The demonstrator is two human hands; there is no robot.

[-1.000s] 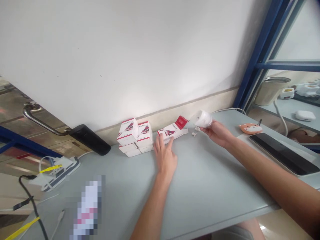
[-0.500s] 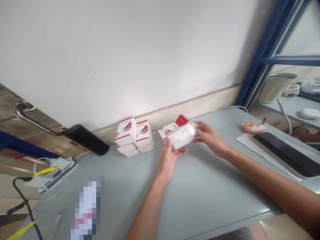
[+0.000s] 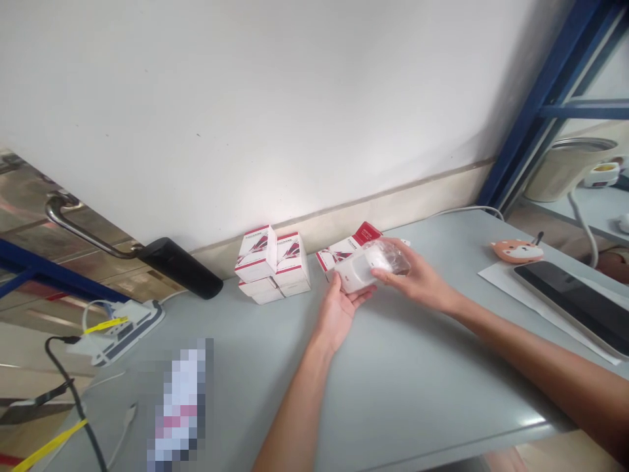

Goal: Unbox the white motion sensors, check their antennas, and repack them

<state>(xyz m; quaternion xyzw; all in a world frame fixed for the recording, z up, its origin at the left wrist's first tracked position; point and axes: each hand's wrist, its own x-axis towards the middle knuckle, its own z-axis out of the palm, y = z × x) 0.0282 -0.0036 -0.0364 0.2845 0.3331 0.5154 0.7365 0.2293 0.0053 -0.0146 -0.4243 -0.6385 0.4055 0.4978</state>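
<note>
A white device in a clear plastic bag [image 3: 358, 271] is held above the table between both hands; its exact kind I cannot make out. My left hand [image 3: 339, 311] grips its lower left end, with the thumb in front and the fingers beneath. My right hand [image 3: 417, 275] closes on the upper right end, where the clear plastic bunches up. Just behind the device lies an opened white and red box [image 3: 339, 252] with its red flap [image 3: 368, 231] raised. To the left, several white and red boxes [image 3: 275, 262] are stacked against the wall.
A black cylinder [image 3: 181, 267] leans left of the stacked boxes. Farther left is a power strip [image 3: 130, 331] with cables. On the right, a dark-screened device [image 3: 574, 298] lies on white paper [image 3: 496, 278], near an orange animal-faced item [image 3: 515, 251]. A blurred patch covers something front left.
My right hand has shifted its grip, its thumb now in front of the white device. The clear plastic shows more at the right end. The whole view has moved slightly.
</note>
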